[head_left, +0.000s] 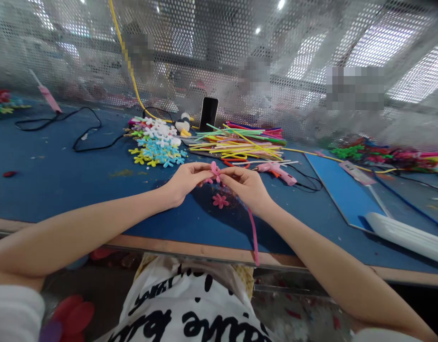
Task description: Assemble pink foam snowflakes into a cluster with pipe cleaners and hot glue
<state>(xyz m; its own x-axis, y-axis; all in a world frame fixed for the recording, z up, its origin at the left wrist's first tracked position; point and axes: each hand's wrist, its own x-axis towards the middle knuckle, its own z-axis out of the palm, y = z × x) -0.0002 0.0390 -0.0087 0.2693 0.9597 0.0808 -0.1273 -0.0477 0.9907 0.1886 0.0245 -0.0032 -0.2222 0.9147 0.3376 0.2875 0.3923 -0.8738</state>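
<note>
Between my two hands a pink looped piece (pixel 214 170) is held above the blue table, near its front edge. My left hand (pixel 189 180) pinches it from the left, and my right hand (pixel 245 184) pinches it from the right. A long pink strip (pixel 253 232) hangs from beneath my right hand and reaches over the table's front edge. Just below the hands a darker pink flower (pixel 221 201) lies flat on the table. The fingertips partly hide the pink piece.
Piled flowers (pixel 160 142) lie behind my left hand. Coloured pipe cleaners (pixel 243 145), a phone (pixel 208 114) and a pink glue gun (pixel 277 172) are farther back. A blue board (pixel 342 194) and white strips (pixel 407 235) lie right. Black cables cross the table (pixel 62 171).
</note>
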